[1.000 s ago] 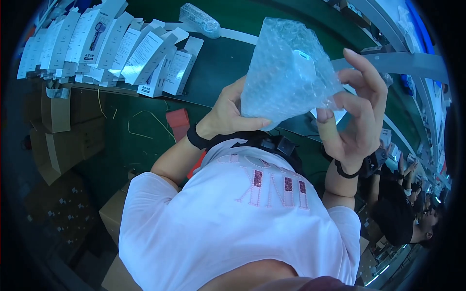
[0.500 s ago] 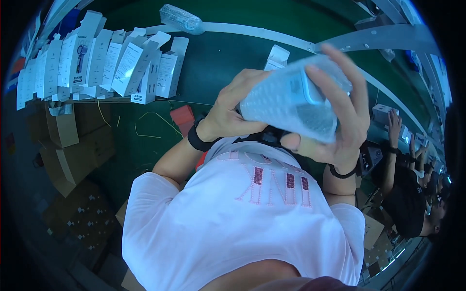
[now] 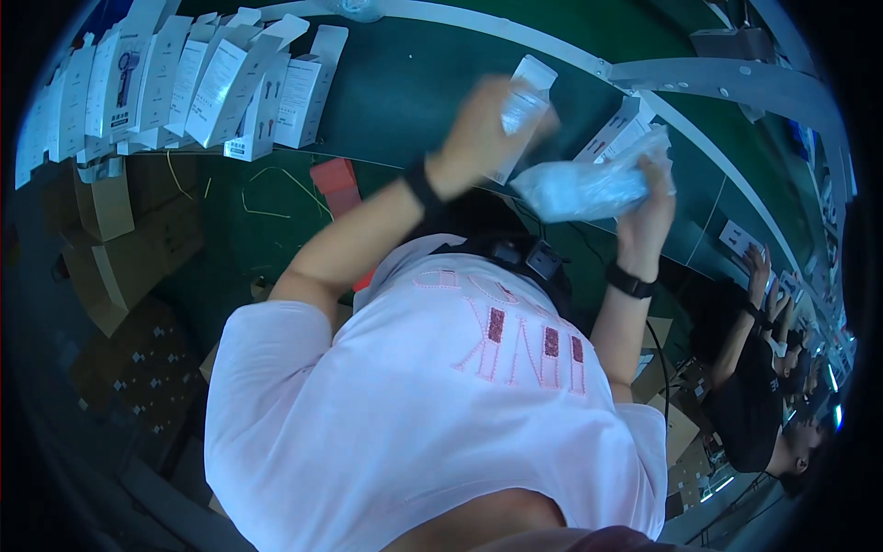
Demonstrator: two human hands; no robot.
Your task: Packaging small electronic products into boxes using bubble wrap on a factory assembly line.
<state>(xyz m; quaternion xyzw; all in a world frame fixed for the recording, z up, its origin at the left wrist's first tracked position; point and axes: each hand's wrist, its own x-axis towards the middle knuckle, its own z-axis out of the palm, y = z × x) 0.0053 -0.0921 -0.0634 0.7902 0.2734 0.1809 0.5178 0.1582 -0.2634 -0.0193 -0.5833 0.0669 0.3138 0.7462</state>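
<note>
My right hand (image 3: 649,207) is closed on one end of a bubble-wrap pouch (image 3: 579,191), which lies roughly level above the bench edge. Something pale blue shows faintly through the wrap. Smeared by motion, my left hand (image 3: 487,129) is around a narrow white box (image 3: 535,72) whose top flap stands up. Its fingers seem to wrap the box's sides, and they hide much of the middle. Behind the pouch are more printed white boxes (image 3: 614,131), partly covered by it.
A row of upright white boxes (image 3: 216,97) with raised flaps stands at the bench's left. Another wrapped pouch (image 3: 359,7) lies by the far rail. Cardboard cartons (image 3: 110,276) are stacked on the lower left. Further right, a co-worker in black (image 3: 754,396) reaches toward a box (image 3: 740,241).
My left hand has let go of the pouch and moved forward to the white box. The pouch has tipped level in my right hand. My view has shifted, too.
</note>
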